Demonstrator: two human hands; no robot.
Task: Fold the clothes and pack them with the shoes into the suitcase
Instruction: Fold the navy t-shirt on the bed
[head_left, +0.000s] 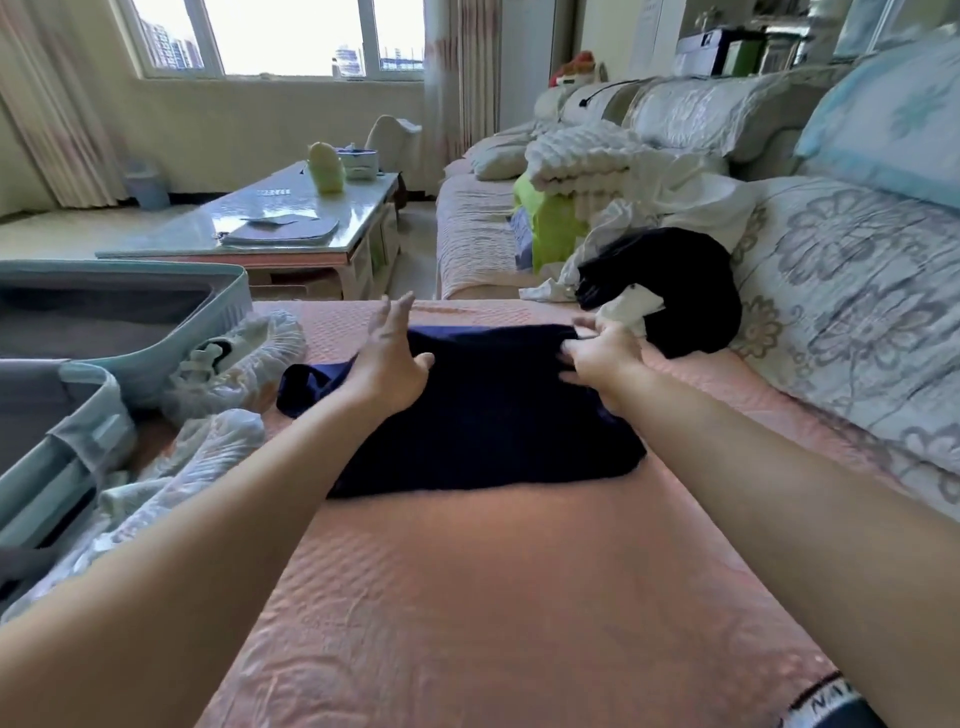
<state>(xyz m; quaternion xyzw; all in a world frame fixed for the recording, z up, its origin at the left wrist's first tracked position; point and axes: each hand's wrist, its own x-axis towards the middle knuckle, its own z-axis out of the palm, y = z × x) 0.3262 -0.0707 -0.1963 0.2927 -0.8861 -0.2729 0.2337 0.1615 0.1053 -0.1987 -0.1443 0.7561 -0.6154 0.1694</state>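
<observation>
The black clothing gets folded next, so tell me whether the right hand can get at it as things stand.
Probably yes. The right hand pinches the far corner of the navy garment, and the black clothing lies just beyond it, nothing between them. It must release the navy garment first.

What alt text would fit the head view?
A person folds a navy garment on a pink sofa cover: the left hand is open over it, the right hand pinches its far edge. An open suitcase and covered shoes lie to the left.
</observation>
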